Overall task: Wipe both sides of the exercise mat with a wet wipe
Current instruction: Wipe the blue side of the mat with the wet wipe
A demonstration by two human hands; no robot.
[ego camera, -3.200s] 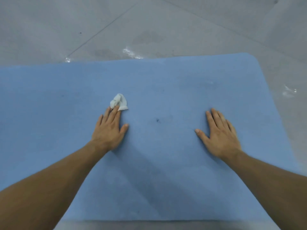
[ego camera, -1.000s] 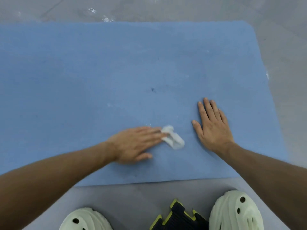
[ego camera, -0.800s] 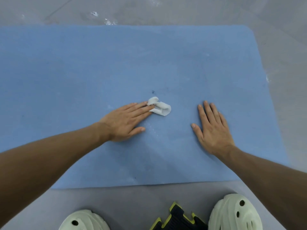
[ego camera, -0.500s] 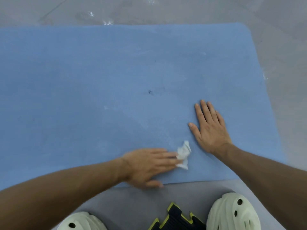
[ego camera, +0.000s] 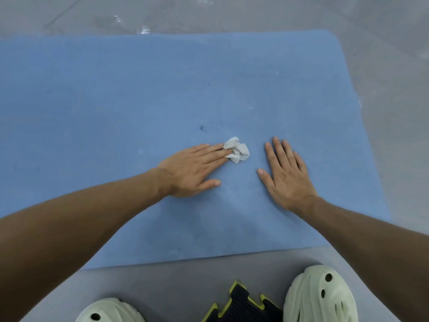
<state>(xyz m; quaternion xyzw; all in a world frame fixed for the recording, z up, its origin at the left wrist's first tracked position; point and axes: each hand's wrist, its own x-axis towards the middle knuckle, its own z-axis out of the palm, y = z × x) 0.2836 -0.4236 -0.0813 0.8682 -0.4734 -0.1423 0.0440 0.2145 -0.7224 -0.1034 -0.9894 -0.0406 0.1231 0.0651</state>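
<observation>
A blue exercise mat (ego camera: 116, 101) lies flat on the grey floor and fills most of the view. A crumpled white wet wipe (ego camera: 238, 150) sits on it near the middle. My left hand (ego camera: 192, 170) lies flat on the mat, its straight fingertips pressing the left edge of the wipe. My right hand (ego camera: 286, 174) rests palm down on the mat just right of the wipe, fingers spread, not touching it. A small dark spot (ego camera: 201, 128) marks the mat just beyond the wipe.
Grey floor (ego camera: 383, 66) surrounds the mat, with wet glints (ego camera: 145, 30) past its far edge. My two pale green clogs (ego camera: 321, 296) stand on the floor at the near edge, with a black and yellow thing (ego camera: 241, 303) between them.
My left hand has slid the wipe away from the mat's near edge, up toward the middle beside the dark spot. My right hand has stayed planted.
</observation>
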